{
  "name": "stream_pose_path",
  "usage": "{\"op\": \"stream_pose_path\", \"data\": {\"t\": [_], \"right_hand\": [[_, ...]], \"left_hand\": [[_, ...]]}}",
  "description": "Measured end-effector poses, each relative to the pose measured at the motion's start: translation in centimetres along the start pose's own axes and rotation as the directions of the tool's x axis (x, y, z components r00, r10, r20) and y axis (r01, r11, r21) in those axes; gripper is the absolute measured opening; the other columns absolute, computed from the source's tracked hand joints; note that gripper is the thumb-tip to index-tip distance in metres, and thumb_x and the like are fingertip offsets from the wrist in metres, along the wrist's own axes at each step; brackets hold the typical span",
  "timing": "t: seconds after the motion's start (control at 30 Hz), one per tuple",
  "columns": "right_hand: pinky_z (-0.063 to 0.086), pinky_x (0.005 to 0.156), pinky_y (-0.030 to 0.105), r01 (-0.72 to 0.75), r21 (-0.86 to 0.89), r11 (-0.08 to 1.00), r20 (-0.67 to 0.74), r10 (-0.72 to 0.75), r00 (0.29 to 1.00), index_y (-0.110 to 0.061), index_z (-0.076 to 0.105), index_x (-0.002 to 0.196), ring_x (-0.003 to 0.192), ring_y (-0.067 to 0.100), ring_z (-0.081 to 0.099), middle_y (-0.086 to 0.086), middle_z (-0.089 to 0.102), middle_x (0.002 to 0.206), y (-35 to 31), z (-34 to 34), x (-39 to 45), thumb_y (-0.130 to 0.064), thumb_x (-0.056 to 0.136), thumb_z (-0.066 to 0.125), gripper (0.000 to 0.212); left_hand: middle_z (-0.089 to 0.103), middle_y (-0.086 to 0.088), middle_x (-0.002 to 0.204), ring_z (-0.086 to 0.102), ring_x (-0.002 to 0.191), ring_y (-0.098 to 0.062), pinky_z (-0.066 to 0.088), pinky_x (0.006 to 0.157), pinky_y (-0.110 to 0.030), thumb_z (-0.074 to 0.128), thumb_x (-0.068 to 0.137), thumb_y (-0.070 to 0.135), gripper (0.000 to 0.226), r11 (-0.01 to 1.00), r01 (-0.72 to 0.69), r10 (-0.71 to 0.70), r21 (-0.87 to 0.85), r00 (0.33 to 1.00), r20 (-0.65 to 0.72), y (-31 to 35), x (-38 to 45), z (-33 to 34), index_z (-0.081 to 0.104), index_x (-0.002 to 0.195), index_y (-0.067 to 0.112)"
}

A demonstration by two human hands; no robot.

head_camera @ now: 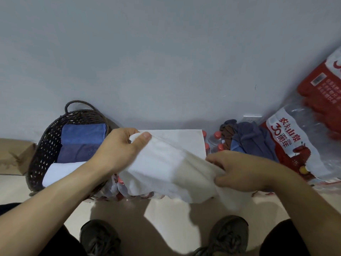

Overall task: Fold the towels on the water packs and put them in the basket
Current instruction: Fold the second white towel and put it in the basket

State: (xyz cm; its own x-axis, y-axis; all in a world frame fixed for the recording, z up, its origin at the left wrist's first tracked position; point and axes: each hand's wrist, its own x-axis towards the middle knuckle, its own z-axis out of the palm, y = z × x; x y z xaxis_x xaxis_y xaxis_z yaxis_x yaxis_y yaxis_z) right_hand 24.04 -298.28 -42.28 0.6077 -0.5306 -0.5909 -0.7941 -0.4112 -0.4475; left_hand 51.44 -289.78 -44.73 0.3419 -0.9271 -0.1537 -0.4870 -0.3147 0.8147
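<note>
The white towel [166,163] hangs over the water pack [129,193], stretched left to right. The left hand [118,150] pinches its far-left corner and the right hand [238,172] bunches the near-right edge. The basket [46,145] sits just left, nearer the left hand.

Indoor room, domestic or storage corner by the look of it. Plain grey painted wall [166,61] with a white wall socket [252,118] low down. Pale smooth floor [129,215]. Shrink-wrapped packs of red-capped bottled water [302,145] stacked against the wall. Dark woven wicker basket [42,150] holding folded towels. Brown cardboard box [14,154] at far left. No furniture visible.
</note>
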Motion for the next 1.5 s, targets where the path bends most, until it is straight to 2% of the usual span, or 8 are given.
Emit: {"op": "stream_pose_path", "data": {"t": [0.3, 0.4, 0.47, 0.73, 0.93, 1.13, 1.27, 1.5], "right_hand": [[0.055, 0.070, 0.028, -0.032, 0.296, 0.955, -0.247, 0.109, 0.963, -0.023, 0.072, 0.090, 0.077, 0.009, 0.066, -0.006, 0.071, 0.086, 2.7, -2.5, -0.9, -0.043, 0.095, 0.057, 0.025], [0.053, 0.053, 0.023, 0.029, 0.621, 0.783, -0.255, 0.167, 0.952, -0.011, 0.075, 0.080, 0.063, 0.014, 0.066, 0.007, 0.072, 0.076, 3.0, -2.9, -0.6, -0.051, 0.079, 0.067, 0.041], [0.052, 0.053, 0.022, 0.038, 0.733, 0.679, -0.211, 0.174, 0.962, -0.012, 0.077, 0.078, 0.063, 0.014, 0.068, 0.008, 0.073, 0.076, 3.5, -3.0, -0.1, -0.050, 0.069, 0.072, 0.040], [0.057, 0.084, 0.042, 0.026, 0.861, 0.508, -0.224, 0.332, 0.916, -0.009, 0.072, 0.109, 0.095, 0.028, 0.070, 0.010, 0.074, 0.106, 5.0, -0.6, 6.8, -0.031, 0.096, 0.060, 0.029], [0.033, 0.057, 0.029, 0.063, 0.755, 0.653, -0.423, 0.412, 0.807, -0.004, 0.046, 0.060, 0.055, 0.021, 0.044, 0.012, 0.041, 0.061, 6.2, 1.5, 14.1, -0.027, 0.098, 0.059, 0.046], [0.023, 0.051, 0.029, 0.073, 0.645, 0.761, -0.585, 0.430, 0.688, -0.021, 0.033, 0.051, 0.049, 0.012, 0.028, -0.011, 0.028, 0.044, 8.0, 2.3, 19.2, -0.013, 0.096, 0.058, 0.052], [0.033, 0.063, 0.028, -0.050, 0.561, 0.827, -0.625, 0.462, 0.629, -0.012, 0.055, 0.071, 0.066, 0.020, 0.047, -0.003, 0.047, 0.061, 9.4, 2.4, 21.1, -0.021, 0.092, 0.064, 0.024], [0.043, 0.070, 0.026, -0.174, 0.470, 0.866, -0.545, 0.439, 0.715, -0.014, 0.060, 0.090, 0.094, 0.029, 0.061, 0.010, 0.062, 0.100, 11.1, 3.0, 23.2, -0.019, 0.087, 0.068, 0.010]], "left_hand": [[0.068, -0.005, 0.083, 0.059, 0.067, -0.010, 0.043, 0.057, -0.014, 0.063, 0.090, 0.043, 0.021, 0.983, 0.035, -0.071, 0.179, 0.978, 0.197, -0.6, 1.0, -0.4, 0.070, 0.084, 0.025], [0.066, -0.017, 0.083, 0.056, 0.069, 0.002, 0.042, 0.067, -0.021, 0.063, 0.090, 0.042, 0.020, 0.976, 0.042, -0.125, 0.214, 0.913, 0.389, -0.8, 2.0, -1.3, 0.070, 0.081, 0.026], [0.065, 0.004, 0.069, 0.029, 0.065, -0.006, 0.039, 0.074, -0.021, 0.063, 0.092, 0.039, 0.023, 0.977, 0.099, -0.178, 0.188, 0.864, 0.471, -1.4, 3.2, -1.7, 0.069, 0.077, 0.023], [0.051, 0.001, 0.068, 0.049, 0.067, -0.018, 0.036, 0.057, -0.027, 0.048, 0.099, 0.024, 0.034, 0.899, 0.050, -0.182, 0.434, 0.946, 0.268, -5.1, 8.3, 0.8, 0.054, 0.069, 0.008], [0.064, -0.018, 0.114, 0.058, 0.104, -0.034, 0.041, 0.083, -0.032, 0.040, 0.101, 0.013, 0.020, 0.802, -0.030, -0.112, 0.596, 0.973, 0.200, -7.1, 12.9, 2.0, 0.055, 0.106, 0.001], [0.069, -0.016, 0.102, 0.062, 0.094, -0.034, 0.049, 0.080, -0.035, 0.047, 0.097, 0.019, 0.023, 0.848, 0.068, -0.126, 0.526, 0.989, 0.075, -9.2, 15.1, 2.6, 0.064, 0.100, 0.003], [0.069, -0.010, 0.092, 0.063, 0.086, -0.030, 0.050, 0.077, -0.034, 0.057, 0.095, 0.024, 0.018, 0.892, 0.143, -0.166, 0.428, 0.986, 0.017, -10.3, 17.1, 3.4, 0.065, 0.090, 0.009], [0.070, -0.002, 0.092, 0.059, 0.080, -0.020, 0.044, 0.072, -0.026, 0.066, 0.089, 0.019, 0.005, 0.875, 0.037, -0.081, 0.483, 0.994, 0.071, -13.6, 18.0, 3.9, 0.068, 0.092, 0.016]]}}
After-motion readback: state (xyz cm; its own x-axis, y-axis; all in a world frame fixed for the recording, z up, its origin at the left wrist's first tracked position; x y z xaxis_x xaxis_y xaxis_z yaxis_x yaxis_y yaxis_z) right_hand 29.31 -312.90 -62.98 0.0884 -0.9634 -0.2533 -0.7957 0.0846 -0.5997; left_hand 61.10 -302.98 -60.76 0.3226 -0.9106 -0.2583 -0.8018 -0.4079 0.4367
